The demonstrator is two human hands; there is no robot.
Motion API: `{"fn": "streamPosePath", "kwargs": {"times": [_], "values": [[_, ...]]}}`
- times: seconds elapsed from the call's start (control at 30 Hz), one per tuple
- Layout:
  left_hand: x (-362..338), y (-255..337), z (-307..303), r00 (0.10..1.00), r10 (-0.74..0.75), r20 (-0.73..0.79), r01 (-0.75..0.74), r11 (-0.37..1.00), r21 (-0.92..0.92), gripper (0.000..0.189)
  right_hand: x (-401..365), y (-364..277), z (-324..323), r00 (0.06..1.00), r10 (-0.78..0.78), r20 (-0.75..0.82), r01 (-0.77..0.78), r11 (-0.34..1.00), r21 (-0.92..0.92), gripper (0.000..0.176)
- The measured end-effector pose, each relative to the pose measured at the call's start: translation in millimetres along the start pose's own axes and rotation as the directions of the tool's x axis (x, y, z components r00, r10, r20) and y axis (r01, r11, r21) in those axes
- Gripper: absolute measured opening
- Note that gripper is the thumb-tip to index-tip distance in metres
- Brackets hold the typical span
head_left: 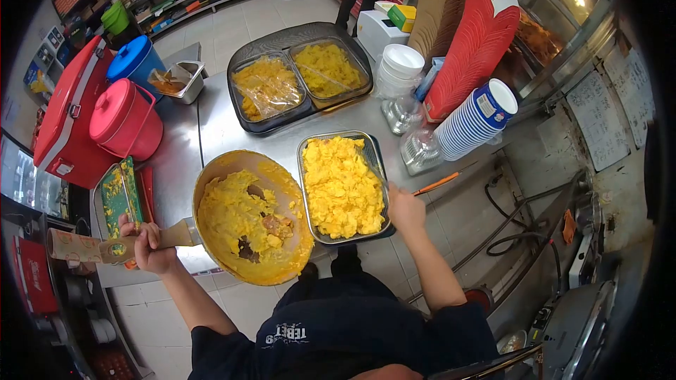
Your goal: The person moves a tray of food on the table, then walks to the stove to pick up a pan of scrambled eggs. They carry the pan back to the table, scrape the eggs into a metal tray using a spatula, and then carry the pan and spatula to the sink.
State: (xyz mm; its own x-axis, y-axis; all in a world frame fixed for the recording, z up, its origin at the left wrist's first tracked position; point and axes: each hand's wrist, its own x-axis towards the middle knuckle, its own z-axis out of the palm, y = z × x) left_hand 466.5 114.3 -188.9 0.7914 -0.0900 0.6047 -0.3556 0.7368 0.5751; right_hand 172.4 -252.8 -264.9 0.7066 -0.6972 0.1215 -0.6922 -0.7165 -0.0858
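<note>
My left hand (153, 248) is wrapped round the wooden handle of a large frying pan (198, 204). Yellow egg residue and browned bits coat the pan's inside, which is tilted towards the tray. Beside its right edge, a rectangular metal tray (386, 205) is heaped with scrambled eggs (341, 186). My right hand (406, 209) is closed at the tray's right side, gripping a metal utensil (376, 174) that reaches into the eggs; its end is buried. A thin orange-handled tool (436, 184) shows just beyond that hand.
Two film-covered food trays (271, 88) sit at the counter's back. Stacked paper cups (479, 116), red food boxes (473, 49) and plastic tubs (400, 70) line the right. On the left are a pink bucket (123, 119), a red cooler (67, 112) and an egg-smeared green tray (118, 193).
</note>
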Motion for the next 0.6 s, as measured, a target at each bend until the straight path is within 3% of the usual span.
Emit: {"fn": "streamPosePath", "kwargs": {"times": [0.07, 0.17, 0.2, 0.27, 0.33, 0.4, 0.6], "values": [[-3.1, 5.2, 15.0, 0.999, 0.035, -0.014, -0.034, 0.998, 0.051, 0.030, 5.4, 0.5, -32.0, 0.999, 0.010, -0.042, -0.006, 0.996, 0.094, 0.031], [-10.3, 15.8, 8.6, 0.997, 0.073, -0.012, -0.071, 0.990, 0.119, 0.031, -12.6, 5.6, -10.7, 0.995, -0.077, 0.062, 0.076, 0.997, 0.022, 0.030], [-12.1, 18.8, 6.2, 0.997, 0.075, -0.010, -0.073, 0.990, 0.124, 0.031, -15.6, 9.3, 2.6, 0.995, -0.080, 0.063, 0.079, 0.997, 0.027, 0.030], [-13.8, 31.8, -1.8, 0.977, 0.129, -0.172, -0.105, 0.985, 0.140, 0.026, -17.4, 8.8, 12.8, 0.998, -0.064, 0.002, 0.064, 0.994, 0.089, 0.030], [-9.8, 55.9, -8.2, 0.982, 0.130, -0.137, -0.115, 0.987, 0.112, 0.026, -24.6, 5.2, 5.6, 0.999, -0.038, 0.016, 0.037, 0.996, 0.082, 0.030], [-14.3, 69.5, -6.0, 0.957, 0.221, -0.188, -0.197, 0.970, 0.141, 0.027, -39.0, 6.1, 7.7, 0.986, 0.002, -0.169, 0.044, 0.961, 0.272, 0.036], [-19.2, 101.8, -14.5, 0.934, 0.210, -0.288, -0.180, 0.975, 0.127, 0.028, -120.8, -0.8, 74.9, 0.973, 0.078, -0.217, 0.017, 0.915, 0.404, 0.049]]}}
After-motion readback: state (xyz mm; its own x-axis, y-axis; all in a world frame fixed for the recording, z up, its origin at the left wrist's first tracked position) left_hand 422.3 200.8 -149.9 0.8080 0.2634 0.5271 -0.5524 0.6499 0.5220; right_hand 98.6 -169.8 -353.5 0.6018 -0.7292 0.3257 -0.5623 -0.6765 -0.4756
